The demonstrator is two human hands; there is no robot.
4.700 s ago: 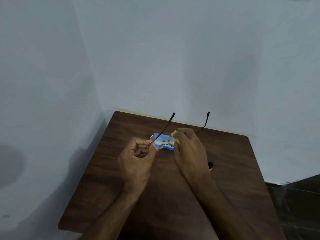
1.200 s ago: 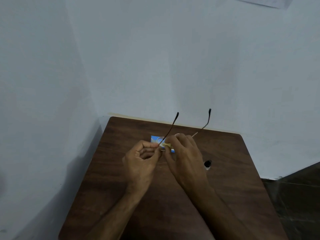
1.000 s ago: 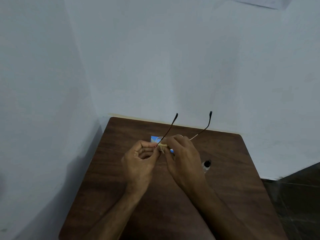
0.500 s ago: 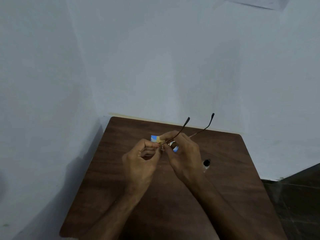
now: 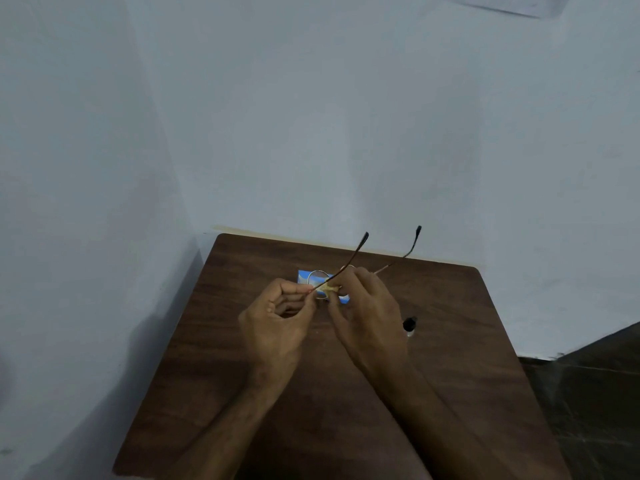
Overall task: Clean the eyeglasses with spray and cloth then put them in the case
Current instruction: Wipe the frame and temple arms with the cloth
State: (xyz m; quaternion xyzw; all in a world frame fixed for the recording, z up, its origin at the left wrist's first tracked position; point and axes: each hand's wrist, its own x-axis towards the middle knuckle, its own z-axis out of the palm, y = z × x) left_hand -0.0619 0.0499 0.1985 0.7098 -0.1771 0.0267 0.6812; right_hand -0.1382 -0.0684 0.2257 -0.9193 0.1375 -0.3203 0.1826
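left hand (image 5: 277, 323): curled up, thumb and forefinger pinching the eyeglasses (image 5: 332, 282) at the left end of the frame, right by the hinge

right hand (image 5: 367, 310): fingertips pressed together around a little yellow cloth (image 5: 327, 289), squeezing it onto the left lens

eyeglasses: held up off the table (image 5: 450, 358), mid-scene, both temple arms open and poking away toward the far wall (image 5: 346, 133)

what just changed: a few seconds ago the cloth was on the right lens, now it's moved over to the left one, and in the last half second the frame got tipped a bit. So I'd say the wiping is on its second lens and close to done

still to do: fold the arms, get them into the case. Not started yet as far as I can tell

blue thing (image 5: 304, 277): flat blue item on the table right behind the hands, mostly hidden. Could be the case, honestly can't tell

spray bottle (image 5: 409, 325): small, dark cap, on the table just right of the right hand, near the wrist. Easy to knock if that elbow swings out

edges: table is jammed into a corner, walls tight on the far and left sides, floor drops off on the right

open room: loads of bare table on the near side, so pulling back toward the body looks like the safest direction
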